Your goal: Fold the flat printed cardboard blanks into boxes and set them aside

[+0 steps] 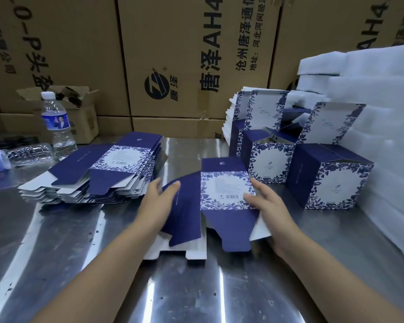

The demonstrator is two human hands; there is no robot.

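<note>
On the steel surface [196, 287], my left hand [159, 194] lays straight fingers on the navy side of the blank [222, 220]. My right hand [266, 201] pinches its floral panel, with the fingers partly hidden underneath. The blank's long axis runs away from me, tabs nearest. The barcode [230, 197] print is unreadable. The cartons [173, 54] behind read "AH4".
</note>
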